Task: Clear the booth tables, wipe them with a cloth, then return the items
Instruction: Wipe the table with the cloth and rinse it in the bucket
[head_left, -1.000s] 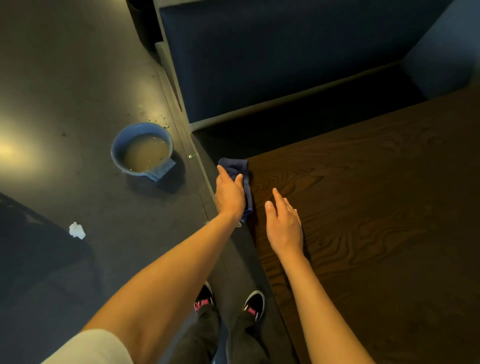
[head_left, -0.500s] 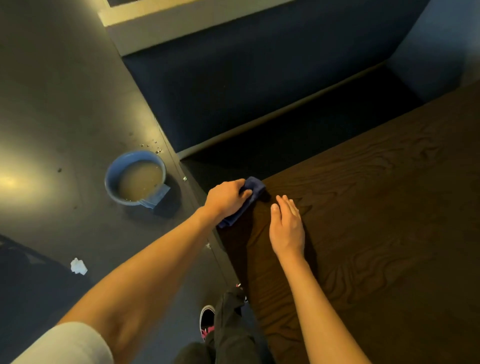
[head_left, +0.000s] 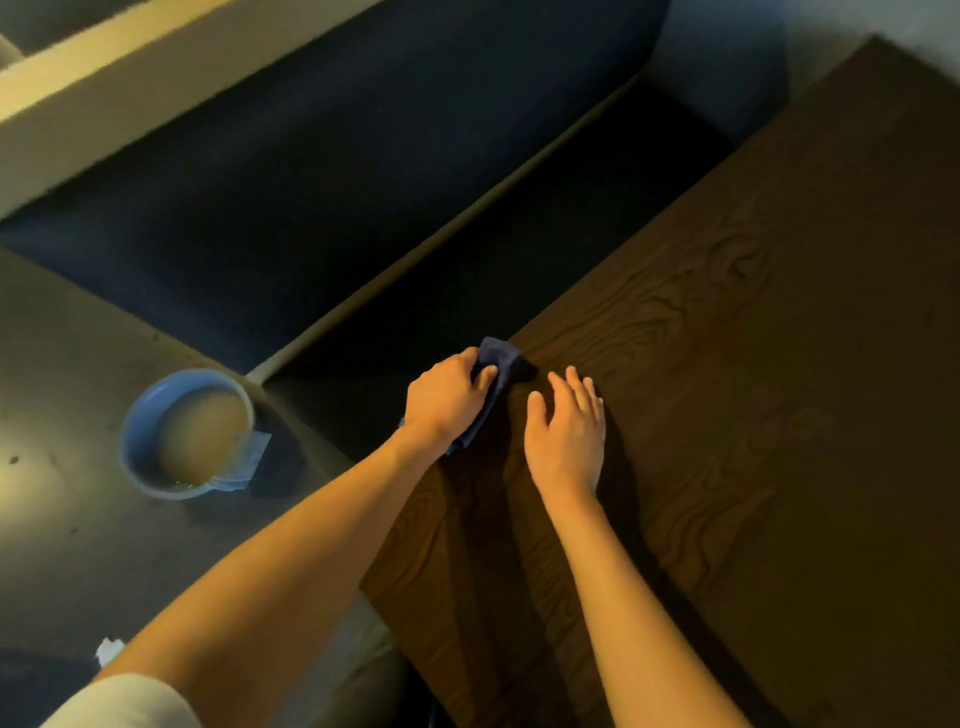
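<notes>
- The left hand (head_left: 447, 402) grips a dark blue cloth (head_left: 496, 364) at the near-left corner of the bench (head_left: 753, 415); the fingers curl over the top of the cloth and the thumb side faces the bench surface.
- The cloth lies folded under the left hand, with one end protruding past the fingertips at the bench corner and the other end showing below the wrist, along the left edge of the bench.
- The right hand (head_left: 569, 431) rests palm-down on the bench just beside the cloth, fingers straight and slightly spread, holding nothing.
- The two hands are close together but do not touch; a dark strip of bench surface shows between them.
- The bench top is dark brown with a visible wood grain pattern.
- A blue basin (head_left: 156, 415) stands on the floor (head_left: 62, 519) to the left of the bench, well apart from the hands. It contains cloudy, brownish water.
- A second light blue cloth (head_left: 249, 460) hangs over the basin rim on the side nearest the bench.
- A dark blue upholstered booth seat (head_left: 337, 182) runs behind the bench.
- A small white scrap (head_left: 109, 649) lies on the floor near the left arm.
</notes>
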